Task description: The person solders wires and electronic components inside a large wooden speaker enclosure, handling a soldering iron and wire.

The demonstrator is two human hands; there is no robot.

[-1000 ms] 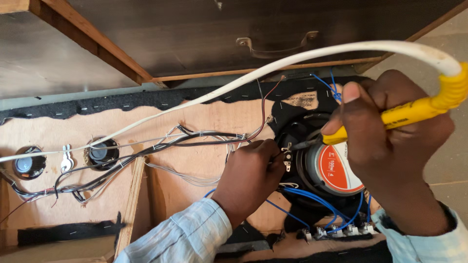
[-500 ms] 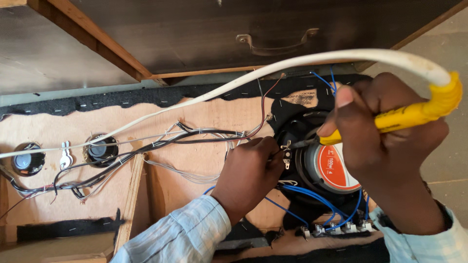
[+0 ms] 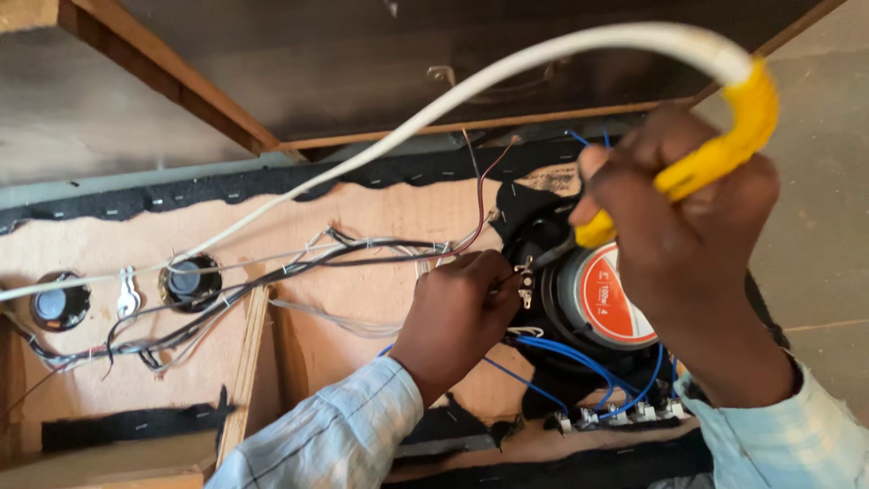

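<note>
Two hands meet at the speaker's terminal tab point(image 3: 525, 282), centre right of the frame. Nearest, the left hand point(image 3: 457, 312) is pinched closed on something fine at the tab, likely a wire end, though what it holds is too small to tell. The right hand point(image 3: 674, 226) is wrapped tight around a yellow-handled soldering iron point(image 3: 697, 167), its tip laid against the tab. Good work here probably means keeping the tip steady on the joint, the left fingers clear of heat, and the white cord point(image 3: 362, 158) arching toward the upper left slack. Blue wires point(image 3: 579, 362) run below the speaker point(image 3: 602, 299).
</note>
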